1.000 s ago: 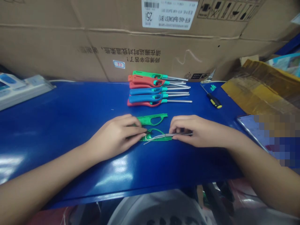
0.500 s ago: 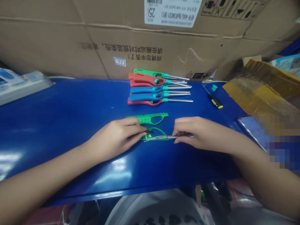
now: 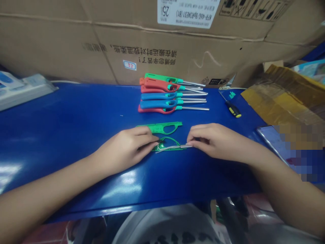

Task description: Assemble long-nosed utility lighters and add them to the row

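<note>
My left hand (image 3: 130, 145) is closed in a pinch on a small dark part (image 3: 160, 140) at the lower green lighter shell half (image 3: 175, 140). Its fingers cover the shell's left portion. Fine pale wires (image 3: 166, 148) run across this shell toward a thin metal tube (image 3: 185, 146) at its right end. My right hand (image 3: 207, 140) pinches that tube between thumb and fingers; the tube's far end is hidden behind the hand. Just above lies another green shell half (image 3: 167, 127), its inner side up, its left end partly behind my left hand.
Several assembled lighters (image 3: 159, 96) in green, red and blue lie stacked at the back. A screwdriver (image 3: 233, 110) and small teal pieces (image 3: 232, 94) are to their right. A phone (image 3: 274, 142), taped cardboard (image 3: 284, 95), a white power strip (image 3: 30, 89) and a large carton (image 3: 76, 37) surround the blue table (image 3: 76, 135).
My right hand has shifted slightly up, its fingers now lower over the metal tube, whose far end no longer shows. My left hand keeps its pinch in the same place.
</note>
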`<state>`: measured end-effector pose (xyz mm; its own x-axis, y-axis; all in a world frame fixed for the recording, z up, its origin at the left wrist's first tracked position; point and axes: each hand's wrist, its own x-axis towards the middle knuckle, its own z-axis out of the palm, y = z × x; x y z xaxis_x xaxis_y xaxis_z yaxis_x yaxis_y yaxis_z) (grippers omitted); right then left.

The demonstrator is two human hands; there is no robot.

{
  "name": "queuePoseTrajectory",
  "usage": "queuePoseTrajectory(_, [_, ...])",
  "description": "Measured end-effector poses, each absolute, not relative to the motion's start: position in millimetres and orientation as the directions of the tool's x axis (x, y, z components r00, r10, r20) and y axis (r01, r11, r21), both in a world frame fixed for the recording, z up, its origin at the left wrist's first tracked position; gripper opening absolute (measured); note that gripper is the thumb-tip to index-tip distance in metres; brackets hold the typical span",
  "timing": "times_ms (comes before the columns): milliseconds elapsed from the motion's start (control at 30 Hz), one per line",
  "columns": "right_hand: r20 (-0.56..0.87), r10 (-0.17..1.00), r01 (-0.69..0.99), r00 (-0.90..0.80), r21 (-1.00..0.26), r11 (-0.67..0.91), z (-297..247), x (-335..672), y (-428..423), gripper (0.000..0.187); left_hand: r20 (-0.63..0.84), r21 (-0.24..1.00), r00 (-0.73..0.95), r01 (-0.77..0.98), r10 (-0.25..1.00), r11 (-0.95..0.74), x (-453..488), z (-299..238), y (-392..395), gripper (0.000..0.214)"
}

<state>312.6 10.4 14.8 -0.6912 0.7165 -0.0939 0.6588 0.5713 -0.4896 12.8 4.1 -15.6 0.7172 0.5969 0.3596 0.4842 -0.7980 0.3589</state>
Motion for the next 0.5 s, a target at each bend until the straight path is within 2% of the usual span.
queuePoseTrajectory(233, [-0.095, 0.712, 0.678, -0.696, -0.413, 0.608, 16.0, 311.4, 7.8, 0.027, 0.354, 0.369, 0.715, 0.486, 0.603, -0.793, 12.3, -17.0, 4.6, 0.02])
queuePoseTrajectory(500, [-0.073, 0.655, 0.617, -0.752, -0.426, 0.661, 24.3, 313.0, 5.4, 0.012, 0.363, 0.368, 0.716, 0.478, 0.596, -0.798, 12.7, -17.1, 4.5, 0.019])
